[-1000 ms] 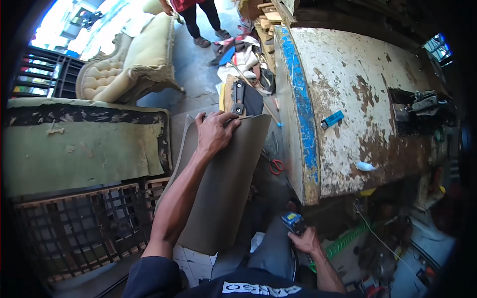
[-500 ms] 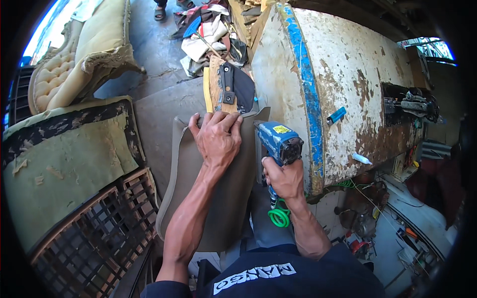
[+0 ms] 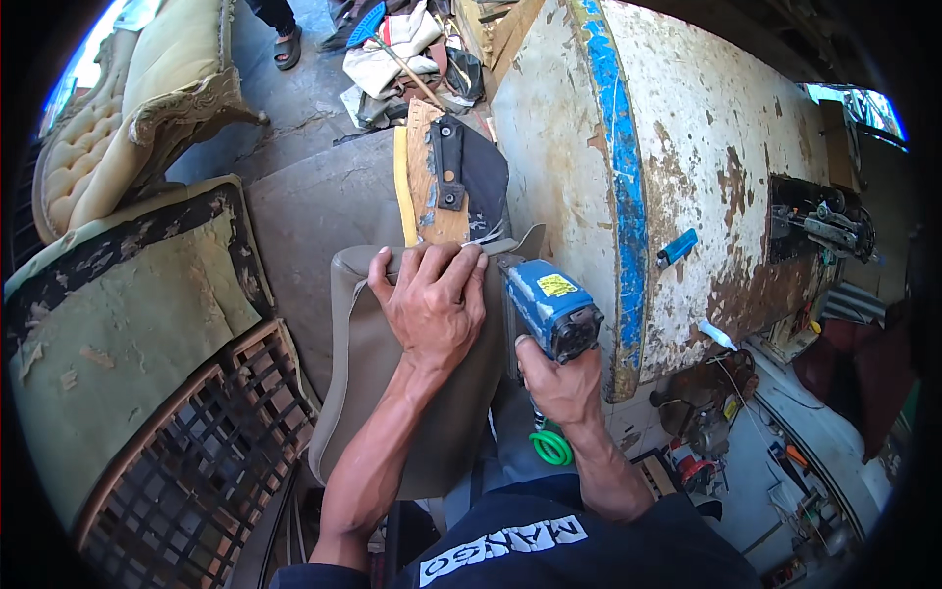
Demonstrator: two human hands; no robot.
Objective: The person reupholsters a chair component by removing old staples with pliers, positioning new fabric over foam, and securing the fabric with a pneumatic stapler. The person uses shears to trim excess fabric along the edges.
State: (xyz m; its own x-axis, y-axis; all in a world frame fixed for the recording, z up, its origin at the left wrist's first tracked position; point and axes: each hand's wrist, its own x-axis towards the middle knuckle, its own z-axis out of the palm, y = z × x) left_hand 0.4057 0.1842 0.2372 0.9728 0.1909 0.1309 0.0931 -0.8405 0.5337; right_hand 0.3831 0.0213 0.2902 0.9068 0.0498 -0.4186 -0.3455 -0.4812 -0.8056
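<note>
A brownish-grey upholstery cover (image 3: 417,432) is drawn over a padded piece in front of me. A wooden board (image 3: 424,187) with a black bracket and a yellow strip along its left side sticks out beyond its far edge. My left hand (image 3: 432,304) presses down there, its fingers curled over the cover's edge against the board. In my right hand (image 3: 564,383) is a blue staple gun (image 3: 549,299), gripped by its handle. Its nose meets the cover's right edge, near a loose flap; whether it touches is hard to tell. A green coiled hose (image 3: 551,448) hangs below the gun.
On the right stands a worn white table (image 3: 706,147) with a blue edge, holding a blue lighter (image 3: 677,247), a white tube (image 3: 717,335) and a sewing machine (image 3: 834,224). A tufted sofa (image 3: 157,128), a green padded panel (image 3: 128,324) and fabric scraps (image 3: 412,59) lie around. A person's foot (image 3: 287,47) shows at the top.
The view has shifted a little. My left hand and the staple gun sit slightly lower in the picture, still at the cover's far edge. Of the person's two feet at the top, one now shows.
</note>
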